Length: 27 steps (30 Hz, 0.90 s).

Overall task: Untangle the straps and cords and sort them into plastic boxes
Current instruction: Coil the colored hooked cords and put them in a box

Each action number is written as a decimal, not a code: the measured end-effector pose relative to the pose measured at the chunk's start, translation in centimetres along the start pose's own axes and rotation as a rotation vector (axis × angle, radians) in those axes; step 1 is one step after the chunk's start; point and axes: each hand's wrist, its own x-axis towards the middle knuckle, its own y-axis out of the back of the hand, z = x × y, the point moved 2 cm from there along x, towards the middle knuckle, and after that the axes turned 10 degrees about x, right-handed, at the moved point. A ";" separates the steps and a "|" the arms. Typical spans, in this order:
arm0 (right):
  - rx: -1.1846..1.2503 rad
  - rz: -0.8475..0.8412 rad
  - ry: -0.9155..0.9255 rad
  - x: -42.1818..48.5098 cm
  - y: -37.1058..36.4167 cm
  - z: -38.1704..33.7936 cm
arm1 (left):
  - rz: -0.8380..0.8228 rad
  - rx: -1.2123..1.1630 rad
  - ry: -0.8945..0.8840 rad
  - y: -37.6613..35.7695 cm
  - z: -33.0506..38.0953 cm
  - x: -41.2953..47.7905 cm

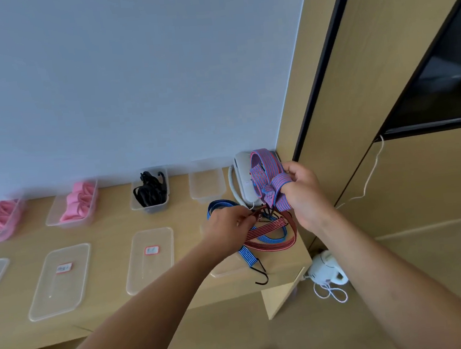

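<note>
Head view: wooden desk (109, 224) against white wall (129, 85), dark screen (448, 89) on right. Plastic boxes (153, 207) along wall. Right hand (302, 192) clenched around striped strap bundle (265, 167) above desk's right end. Left hand (223, 226) pinches red cord (267, 228) in tangle there.

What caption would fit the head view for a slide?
The right hand holds a purple striped strap while the left hand pinches the tangled red cord.
</note>
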 end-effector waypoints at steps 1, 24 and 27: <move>-0.012 0.008 -0.017 -0.2 0.1 0.2 | 0.034 -0.012 0.006 0.0 -0.1 0.0; 0.081 -0.031 -0.078 0.3 3.1 -1.5 | 0.168 -0.037 0.358 2.1 -0.3 4.5; 0.120 -0.047 -0.084 -0.3 2.2 -2.3 | 0.154 -0.191 0.105 3.5 2.8 1.7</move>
